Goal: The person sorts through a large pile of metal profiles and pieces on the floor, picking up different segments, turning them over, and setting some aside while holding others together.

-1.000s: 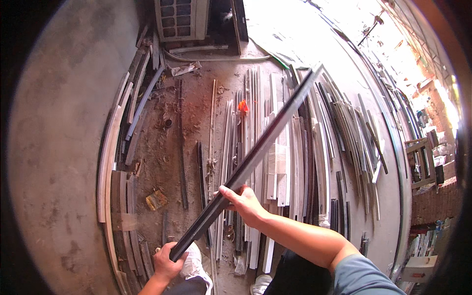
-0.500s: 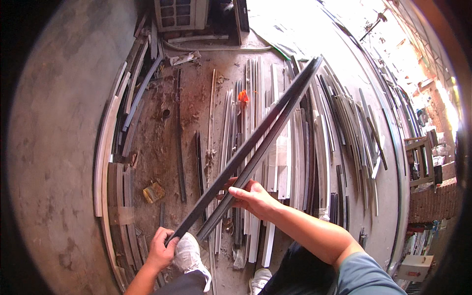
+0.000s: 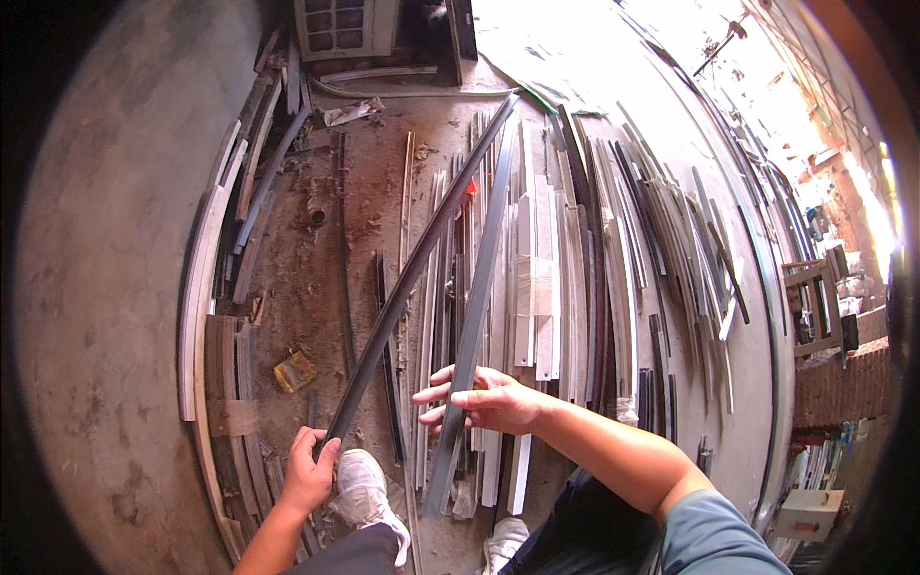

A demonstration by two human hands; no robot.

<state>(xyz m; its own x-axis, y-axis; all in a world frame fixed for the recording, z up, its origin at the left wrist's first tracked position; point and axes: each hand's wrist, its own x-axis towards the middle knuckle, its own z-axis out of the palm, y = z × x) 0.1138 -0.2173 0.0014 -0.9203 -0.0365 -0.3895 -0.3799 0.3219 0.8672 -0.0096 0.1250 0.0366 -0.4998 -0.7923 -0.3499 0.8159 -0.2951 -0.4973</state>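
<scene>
My left hand [image 3: 311,471] is closed around the lower end of a long dark metal profile bar [image 3: 419,261], which slants up to the right over the floor. A second long bar, a grey metal profile [image 3: 476,311], stands steeper beside it in my right hand [image 3: 491,401]. There the thumb lies across the front of the grey bar, with the fingers stretched out behind it. The two bars come close together at their far ends and spread apart toward me. Beneath them lie several white and grey profile bars [image 3: 525,287] in long rows.
Wooden strips [image 3: 196,335] lean along the left wall. More dark and grey bars [image 3: 695,259] lie to the right. My white shoe [image 3: 364,489] is beside the left hand. A crumpled yellow packet [image 3: 294,371] lies on the dirty floor. A window frame [image 3: 345,29] stands at the far end.
The far ends of both bars have swung left. The bars have spread apart, and the grey one has turned steeper in my right hand. My left hand stays at its bar's lower end.
</scene>
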